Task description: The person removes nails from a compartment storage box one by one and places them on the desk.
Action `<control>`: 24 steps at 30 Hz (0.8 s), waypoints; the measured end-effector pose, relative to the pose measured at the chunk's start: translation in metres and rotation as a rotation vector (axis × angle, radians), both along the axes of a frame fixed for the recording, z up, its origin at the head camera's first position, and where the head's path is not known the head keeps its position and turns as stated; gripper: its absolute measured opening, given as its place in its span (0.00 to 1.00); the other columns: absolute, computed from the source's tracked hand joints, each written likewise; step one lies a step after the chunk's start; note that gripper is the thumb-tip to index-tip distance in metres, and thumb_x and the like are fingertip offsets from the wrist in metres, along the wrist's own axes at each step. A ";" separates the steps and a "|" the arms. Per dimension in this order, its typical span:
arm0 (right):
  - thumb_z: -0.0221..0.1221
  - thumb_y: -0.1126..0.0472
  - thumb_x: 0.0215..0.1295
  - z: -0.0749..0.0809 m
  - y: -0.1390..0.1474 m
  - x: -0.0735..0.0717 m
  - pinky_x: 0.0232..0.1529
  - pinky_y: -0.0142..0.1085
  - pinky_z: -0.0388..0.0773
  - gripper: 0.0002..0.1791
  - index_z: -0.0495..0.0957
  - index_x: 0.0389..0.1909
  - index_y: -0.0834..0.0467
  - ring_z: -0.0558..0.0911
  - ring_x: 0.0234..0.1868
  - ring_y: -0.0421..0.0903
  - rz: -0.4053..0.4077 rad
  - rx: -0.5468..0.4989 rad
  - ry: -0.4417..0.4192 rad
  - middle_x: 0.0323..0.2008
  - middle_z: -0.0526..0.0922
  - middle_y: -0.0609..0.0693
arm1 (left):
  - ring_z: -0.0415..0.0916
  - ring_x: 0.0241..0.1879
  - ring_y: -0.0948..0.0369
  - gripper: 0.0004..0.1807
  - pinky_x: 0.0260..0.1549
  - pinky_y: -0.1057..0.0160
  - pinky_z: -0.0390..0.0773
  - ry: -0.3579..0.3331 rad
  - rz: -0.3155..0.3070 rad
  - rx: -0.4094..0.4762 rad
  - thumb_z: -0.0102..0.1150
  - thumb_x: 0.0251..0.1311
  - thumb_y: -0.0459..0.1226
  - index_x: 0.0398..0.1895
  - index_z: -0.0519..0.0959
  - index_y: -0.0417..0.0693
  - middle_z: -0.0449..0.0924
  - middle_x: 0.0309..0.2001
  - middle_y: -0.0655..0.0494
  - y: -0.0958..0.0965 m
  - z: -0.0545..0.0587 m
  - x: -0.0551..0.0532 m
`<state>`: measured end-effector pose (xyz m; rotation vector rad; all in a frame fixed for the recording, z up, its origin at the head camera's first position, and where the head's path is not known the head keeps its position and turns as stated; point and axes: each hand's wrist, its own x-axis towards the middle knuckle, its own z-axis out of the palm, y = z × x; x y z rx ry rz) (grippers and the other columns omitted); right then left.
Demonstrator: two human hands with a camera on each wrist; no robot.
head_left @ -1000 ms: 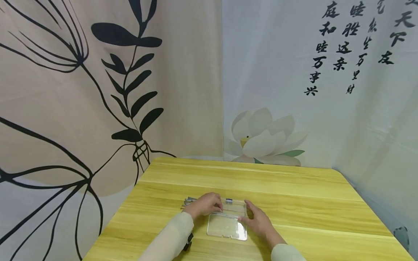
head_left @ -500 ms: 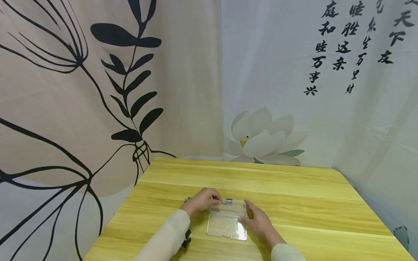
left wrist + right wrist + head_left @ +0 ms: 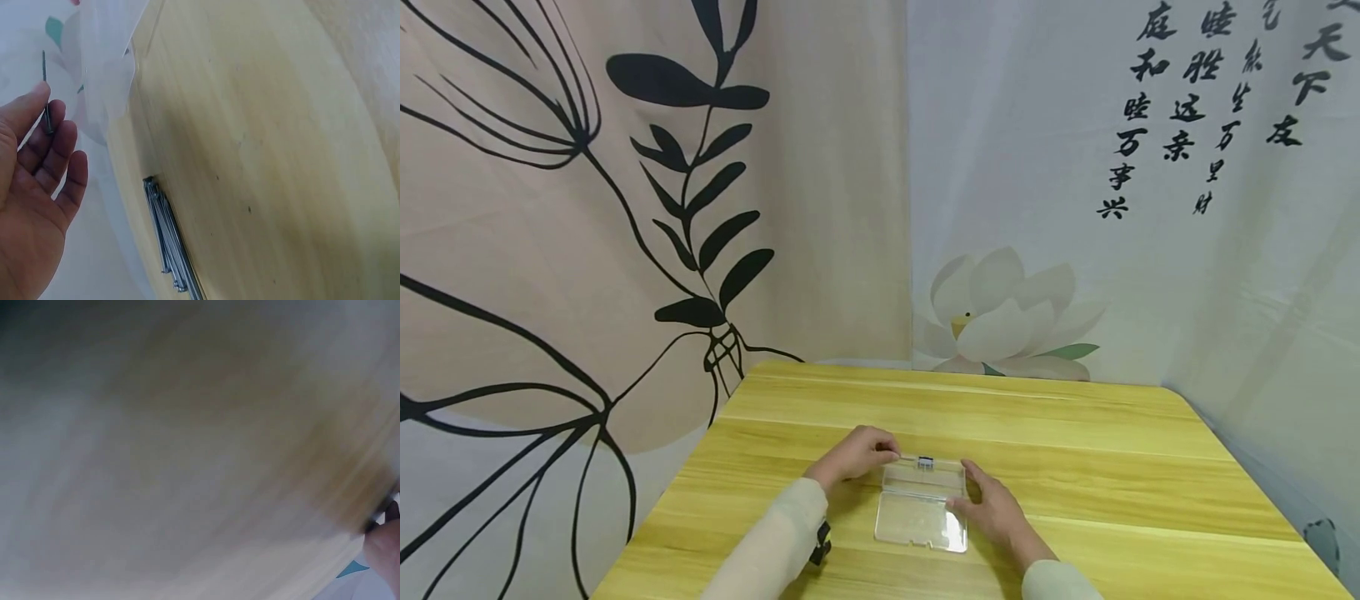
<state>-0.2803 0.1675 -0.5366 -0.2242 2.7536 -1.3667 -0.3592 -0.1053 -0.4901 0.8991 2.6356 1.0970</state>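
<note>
My left hand (image 3: pixel 857 454) hovers by the far left corner of a clear plastic box (image 3: pixel 925 479). In the left wrist view its thumb and fingers pinch a thin metal nail (image 3: pixel 47 119), head downward. The box lies unfolded on the table, its transparent lid (image 3: pixel 910 525) flat toward me. At the box's right side, my right hand (image 3: pixel 997 510) holds the edge between thumb and fingers. Several long nails (image 3: pixel 169 244) lie bunched on the tabletop in the left wrist view; my left hand and arm hide them from the head view. The right wrist view is mostly blurred.
The wooden table (image 3: pixel 1075 433) has a yellowish grain and rounded far corners. Behind it hang printed curtains (image 3: pixel 842 208) with plant drawings and dark lettering. A black strap (image 3: pixel 821 543) shows at my left wrist.
My left hand has drawn back from over the box, moving away from me and leftward to its far left corner. The right hand and the box stay in place.
</note>
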 end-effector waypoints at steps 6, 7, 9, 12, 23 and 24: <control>0.66 0.47 0.63 0.001 -0.001 0.002 0.64 0.68 0.53 0.44 0.58 0.75 0.57 0.60 0.69 0.70 -0.004 -0.006 -0.007 0.68 0.68 0.62 | 0.73 0.32 0.66 0.07 0.35 0.64 0.76 0.017 0.014 0.022 0.59 0.69 0.35 0.40 0.85 0.42 0.82 0.35 0.60 -0.009 0.000 -0.001; 0.66 0.47 0.63 0.001 -0.001 0.002 0.64 0.68 0.53 0.44 0.58 0.75 0.57 0.60 0.69 0.70 -0.005 -0.007 -0.007 0.68 0.68 0.62 | 0.73 0.32 0.66 0.07 0.35 0.64 0.76 0.019 0.018 0.024 0.59 0.69 0.35 0.40 0.85 0.43 0.82 0.35 0.61 -0.010 0.000 -0.001; 0.66 0.47 0.63 0.002 -0.001 0.002 0.64 0.68 0.52 0.45 0.58 0.76 0.57 0.60 0.70 0.70 -0.007 -0.011 -0.011 0.68 0.68 0.62 | 0.73 0.32 0.66 0.06 0.34 0.64 0.75 0.022 0.024 0.022 0.59 0.69 0.35 0.40 0.85 0.44 0.81 0.34 0.62 -0.014 0.001 -0.001; 0.66 0.47 0.63 0.002 -0.001 0.002 0.64 0.68 0.52 0.45 0.58 0.75 0.57 0.59 0.70 0.70 -0.004 -0.012 -0.010 0.68 0.68 0.62 | 0.72 0.32 0.65 0.07 0.34 0.63 0.75 0.021 0.031 0.023 0.58 0.70 0.35 0.40 0.84 0.43 0.81 0.34 0.62 -0.020 0.001 -0.001; 0.66 0.45 0.63 -0.001 0.001 -0.001 0.64 0.68 0.54 0.45 0.58 0.76 0.57 0.60 0.69 0.70 0.005 0.017 0.000 0.68 0.68 0.62 | 0.71 0.33 0.62 0.06 0.33 0.62 0.74 -0.004 0.077 0.048 0.57 0.70 0.34 0.39 0.83 0.43 0.80 0.35 0.55 -0.042 0.001 -0.003; 0.65 0.45 0.63 -0.002 0.001 -0.002 0.64 0.68 0.54 0.45 0.58 0.76 0.56 0.60 0.69 0.70 0.005 0.020 -0.001 0.68 0.68 0.62 | 0.71 0.32 0.62 0.06 0.33 0.62 0.74 -0.016 0.081 0.054 0.57 0.70 0.34 0.39 0.83 0.42 0.80 0.35 0.54 -0.045 0.001 -0.004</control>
